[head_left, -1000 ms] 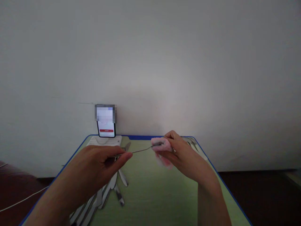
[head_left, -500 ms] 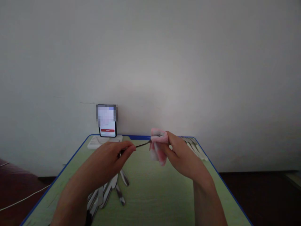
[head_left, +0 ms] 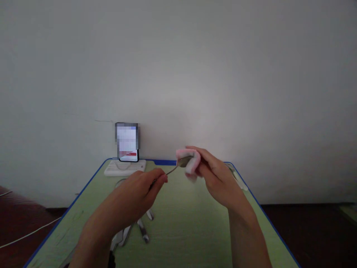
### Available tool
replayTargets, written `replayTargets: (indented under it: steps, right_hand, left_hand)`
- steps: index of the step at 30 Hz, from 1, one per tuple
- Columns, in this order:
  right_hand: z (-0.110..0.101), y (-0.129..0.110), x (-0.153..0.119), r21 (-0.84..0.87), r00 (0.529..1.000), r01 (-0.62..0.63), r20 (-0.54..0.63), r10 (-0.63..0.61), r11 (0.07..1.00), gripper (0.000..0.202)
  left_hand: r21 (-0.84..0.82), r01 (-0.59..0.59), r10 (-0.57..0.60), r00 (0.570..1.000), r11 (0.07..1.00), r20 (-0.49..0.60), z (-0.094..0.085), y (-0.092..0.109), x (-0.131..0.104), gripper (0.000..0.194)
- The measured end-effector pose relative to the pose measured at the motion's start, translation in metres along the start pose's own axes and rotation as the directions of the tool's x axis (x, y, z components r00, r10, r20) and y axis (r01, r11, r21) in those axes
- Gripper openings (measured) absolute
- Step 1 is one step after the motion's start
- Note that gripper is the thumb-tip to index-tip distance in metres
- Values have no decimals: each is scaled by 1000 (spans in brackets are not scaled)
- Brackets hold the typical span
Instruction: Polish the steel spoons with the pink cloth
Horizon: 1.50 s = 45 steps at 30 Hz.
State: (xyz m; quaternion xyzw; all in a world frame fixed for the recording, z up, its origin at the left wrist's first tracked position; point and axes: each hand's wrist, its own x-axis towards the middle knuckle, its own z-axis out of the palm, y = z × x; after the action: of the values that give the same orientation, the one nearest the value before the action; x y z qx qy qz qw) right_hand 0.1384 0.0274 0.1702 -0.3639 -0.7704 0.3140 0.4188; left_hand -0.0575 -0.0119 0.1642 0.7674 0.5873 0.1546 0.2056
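Observation:
My left hand (head_left: 143, 188) is closed round the handle of a metal spoon (head_left: 184, 161), which points to the right. The spoon's bowl rests within the fold of a pink and white cloth (head_left: 195, 162). My right hand (head_left: 214, 175) holds that cloth from the right side, its fingers behind and partly hidden by it. Both hands are above the green table (head_left: 181, 230). Under my left forearm lie several pieces of metal cutlery (head_left: 143, 230), partly covered by the arm.
A phone (head_left: 128, 143) stands upright on a white base (head_left: 125, 168) at the table's back left. Pale-handled cutlery (head_left: 240, 181) lies at the back right, partly behind my right hand. A plain wall (head_left: 178, 74) rises behind the table.
The cloth has opened up and the spoon's bowl now shows in it. My left hand has shifted slightly right with the spoon, and my right hand's fingers have lifted and straightened somewhat.

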Motion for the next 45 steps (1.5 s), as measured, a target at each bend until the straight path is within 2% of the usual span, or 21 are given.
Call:
replayTargets:
  steps: [4,8,10,12,13,16,18,21,24,25,26,27,29,31,32,34,37,45]
  right_hand:
    - [-1,-3,-1,80,997,-74,45,70,994,35]
    - [-2,-7,-3,114,988,-20,156,2,993,37]
    - [2,-7,-4,99,985,0,170,-17,995,50]
    - [8,-5,-3,41,995,13,95,-16,999,62]
    - [11,-3,-3,-1,999,20,42,-20,1000,61]
    - [16,1,0,-95,995,7,-96,-16,995,46]
    - [14,4,1,-100,986,-52,-164,35,994,37]
    - [5,6,3,-117,950,-111,-305,71,987,26]
    - [-3,5,3,-181,878,-58,-477,-36,982,29]
    - [-5,4,3,-208,870,-28,-487,-79,978,32]
    - [-5,3,1,-235,887,5,-448,-113,972,34]
    - [-5,2,0,-257,926,41,-352,-133,966,37]
    - [-3,-2,-4,-270,990,104,-60,-124,957,47]
    - [-1,-5,-7,-253,980,124,180,-79,959,54]
    - [0,-6,-7,-242,969,123,239,-64,962,52]
    - [-1,-7,-7,-226,965,126,256,-66,966,43]
    - [-7,-4,-5,-240,971,148,218,-95,959,38]
    - [-10,2,-1,-314,977,136,202,-74,940,20]
  left_hand:
    - [39,-1,2,1000,999,-26,-1,-1,1,28]
    - [48,6,-3,999,999,-47,-3,1,0,28]
    - [47,1,2,999,999,-52,-4,3,0,27]
    - [47,-1,4,998,999,-60,-4,4,-1,27]
    - [47,1,2,998,999,-62,-4,5,-1,27]
    - [37,7,-5,999,999,-52,-4,5,-2,28]
    - [18,7,-6,999,1000,-34,-4,4,-2,28]
    - [5,-2,2,1000,1000,-10,-3,1,-1,29]
    - [23,-2,2,1000,1000,2,-2,0,0,30]
    - [24,5,-5,1000,1000,-2,-1,0,1,30]
    - [23,11,-11,1000,1000,-12,-1,0,1,30]
    - [23,15,-14,1000,1000,-22,-1,1,2,30]
    - [36,19,-17,999,999,-33,-1,1,2,30]
    - [66,23,-21,999,998,-35,-3,0,1,29]
    - [81,28,-25,999,996,-37,-4,0,1,29]
    - [92,31,-27,999,995,-47,-5,0,0,29]
    - [93,19,-14,999,995,-53,-6,3,-1,31]
    - [116,-47,52,998,992,-34,3,9,-2,33]
